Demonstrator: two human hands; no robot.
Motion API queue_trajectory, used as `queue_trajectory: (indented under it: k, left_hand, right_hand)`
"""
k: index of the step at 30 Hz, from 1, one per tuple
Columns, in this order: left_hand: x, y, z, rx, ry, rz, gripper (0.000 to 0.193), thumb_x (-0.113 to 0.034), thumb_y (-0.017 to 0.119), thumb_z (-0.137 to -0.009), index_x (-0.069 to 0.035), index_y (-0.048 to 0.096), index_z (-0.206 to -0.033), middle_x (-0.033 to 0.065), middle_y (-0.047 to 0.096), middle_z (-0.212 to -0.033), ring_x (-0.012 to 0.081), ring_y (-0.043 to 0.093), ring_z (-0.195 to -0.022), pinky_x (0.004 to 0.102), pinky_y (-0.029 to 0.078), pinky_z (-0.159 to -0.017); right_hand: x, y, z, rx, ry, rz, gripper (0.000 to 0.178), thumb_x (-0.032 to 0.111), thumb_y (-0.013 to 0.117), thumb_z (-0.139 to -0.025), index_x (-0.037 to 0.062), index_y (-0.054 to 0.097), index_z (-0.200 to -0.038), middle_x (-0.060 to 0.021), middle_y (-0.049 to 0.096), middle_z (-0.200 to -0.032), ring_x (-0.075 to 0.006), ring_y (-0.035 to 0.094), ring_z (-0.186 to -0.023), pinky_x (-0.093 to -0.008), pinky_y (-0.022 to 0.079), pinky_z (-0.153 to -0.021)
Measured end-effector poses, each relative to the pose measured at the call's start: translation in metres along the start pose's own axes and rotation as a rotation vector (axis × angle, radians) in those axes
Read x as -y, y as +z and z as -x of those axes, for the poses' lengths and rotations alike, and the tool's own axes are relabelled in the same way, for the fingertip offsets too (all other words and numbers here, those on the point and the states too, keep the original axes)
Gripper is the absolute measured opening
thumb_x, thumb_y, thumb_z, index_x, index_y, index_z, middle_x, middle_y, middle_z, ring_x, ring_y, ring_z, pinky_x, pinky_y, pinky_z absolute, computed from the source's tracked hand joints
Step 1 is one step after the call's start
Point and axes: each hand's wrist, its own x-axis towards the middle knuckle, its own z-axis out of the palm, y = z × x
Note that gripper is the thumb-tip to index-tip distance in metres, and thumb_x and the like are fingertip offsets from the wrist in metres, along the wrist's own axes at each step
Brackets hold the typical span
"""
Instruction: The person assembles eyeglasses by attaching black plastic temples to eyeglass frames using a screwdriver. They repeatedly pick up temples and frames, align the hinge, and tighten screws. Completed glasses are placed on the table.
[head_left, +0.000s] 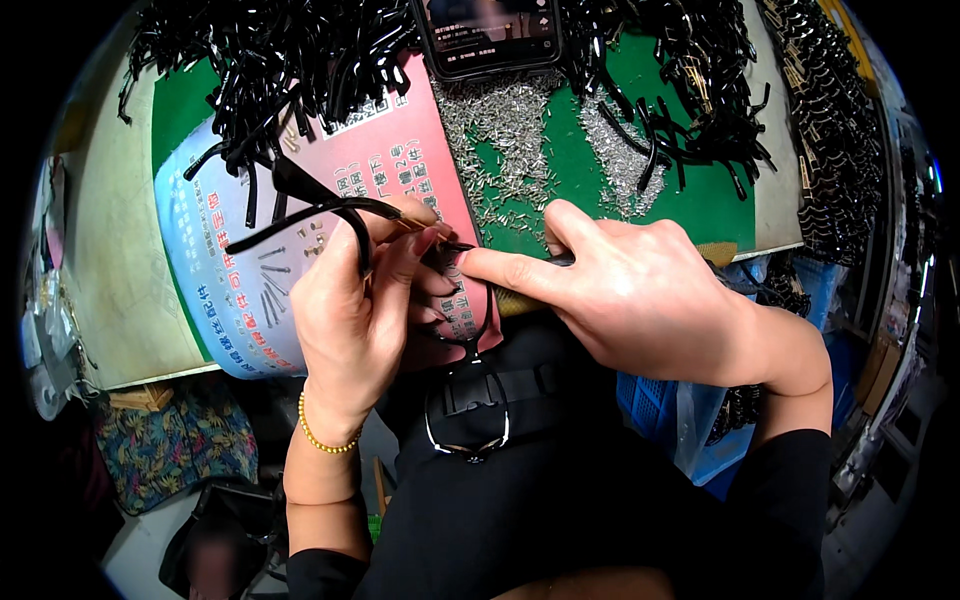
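My left hand is closed on a black eyeglass temple, whose long arm sticks out to the left. Thumb and fingers pinch its inner end, where a bit of gold-coloured metal shows. My right hand reaches in from the right, its index fingertip pressed to the dark piece at the left fingertips. Something small and dark shows between the right thumb and index finger, too hidden to name. Below the hands hangs a dark curved rim, and under it a thin glasses-like frame lies against my dark clothing.
Heaps of black temples lie at the far left and far right. A phone stands between them. Small silvery pins are scattered on the green mat, beside a printed pink-and-blue sheet. A blue crate stands at lower right.
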Motion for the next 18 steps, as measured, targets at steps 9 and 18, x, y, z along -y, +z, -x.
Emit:
queue_trajectory:
  k: [9,18]
  left_hand:
    - [0.002,0.006,0.000,-0.056,0.170,-0.276,0.021,0.016,0.058,-0.084,0.004,0.065,-0.100,0.0126,0.069,-0.085,0.0228,0.068,-0.067,0.0328,0.054,-0.061]
    - [0.007,0.006,0.002,-0.066,0.277,-0.444,0.011,0.008,0.057,-0.097,0.003,0.062,-0.105,0.0085,0.072,-0.089,0.0109,0.066,-0.061,0.0238,0.051,-0.054]
  right_hand:
    - [-0.003,0.002,0.001,-0.011,-0.017,0.010,0.062,0.005,0.067,-0.080,0.0261,0.060,-0.138,-0.0098,0.052,-0.087,-0.0238,0.065,-0.066,-0.0355,0.049,-0.048]
    - [-0.002,0.005,0.000,-0.103,-0.011,0.038,0.062,0.008,0.066,-0.081,0.0276,0.060,-0.139,-0.0100,0.052,-0.087,-0.0244,0.066,-0.066,-0.0359,0.051,-0.049]
